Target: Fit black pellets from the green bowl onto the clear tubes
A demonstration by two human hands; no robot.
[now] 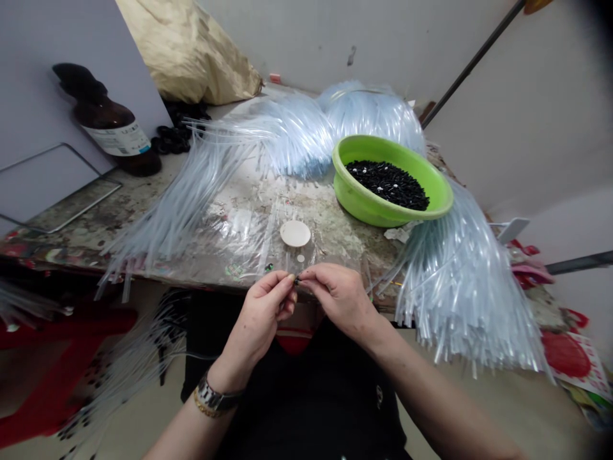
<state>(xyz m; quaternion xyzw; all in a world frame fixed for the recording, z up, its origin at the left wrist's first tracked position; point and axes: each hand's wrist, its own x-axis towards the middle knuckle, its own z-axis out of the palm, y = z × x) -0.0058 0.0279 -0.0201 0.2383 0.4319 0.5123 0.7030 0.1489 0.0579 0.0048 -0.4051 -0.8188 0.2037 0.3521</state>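
- Near the front edge of the tabletop (pixel 313 201), the left hand (pixel 265 306) pinches 1 small black piece (pixel 297 280).
- Right hand (pixel 338 295) pinches its other side.
- Just beyond: 1 white dish (pixel 295 234); to its right, 1 green basin (pixel 361 203).

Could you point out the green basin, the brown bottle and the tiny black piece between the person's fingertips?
Green basin (pixel 357 203): head view, on its near outer wall.
Brown bottle (pixel 117 138): head view, on its white label.
Tiny black piece (pixel 297 280): head view, on the little of it that shows.
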